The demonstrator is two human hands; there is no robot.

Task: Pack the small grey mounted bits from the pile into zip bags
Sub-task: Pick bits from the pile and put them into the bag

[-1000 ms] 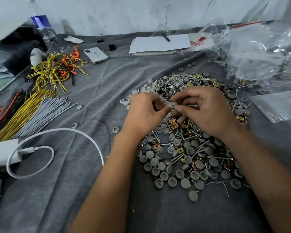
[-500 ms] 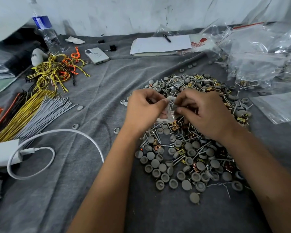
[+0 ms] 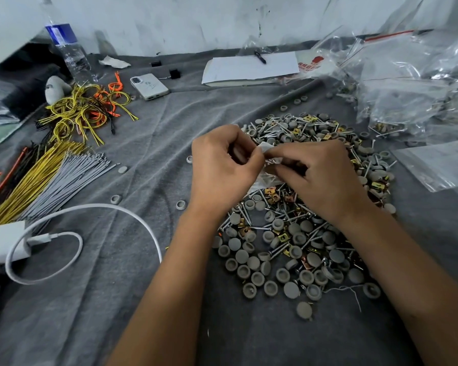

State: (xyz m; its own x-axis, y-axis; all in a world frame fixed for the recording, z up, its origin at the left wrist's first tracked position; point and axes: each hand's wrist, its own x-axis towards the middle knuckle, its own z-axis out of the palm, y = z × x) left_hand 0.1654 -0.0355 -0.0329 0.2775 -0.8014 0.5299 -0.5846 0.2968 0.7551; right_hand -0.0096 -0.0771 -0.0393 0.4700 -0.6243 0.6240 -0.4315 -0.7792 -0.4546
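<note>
Both hands raised just above the far half of the heap. Left hand (image 3: 221, 167) curled, fingertips pinching one edge of a small clear plastic zip bag (image 3: 266, 165); right hand (image 3: 320, 175) curled too, pinching the opposite edge, thumb and forefinger at the mouth. Bag crumpled between the 2 hands and mostly hidden; contents not readable, nor whether the seal is open or pressed closed.

Below and all around: the pile of small round grey mounted bits (image 3: 288, 249), mixed with silver screws and brass-coloured clips, spread on the creased dark grey cloth (image 3: 143, 299). Several loose grey bits strayed well apart to the left.

Risks, as judged from here:
- Thin film slipping from 1 pinch, bag tipping, contents dropping back into the pile and getting lost among identical pieces.
- Seal only partly closed, because the crumpled mouth is hard to line up.
- Screws or clips scooped in with the grey bits, given how tangled the heap looks.
- Heap scattered further by a forearm resting low over the near edge.
</note>
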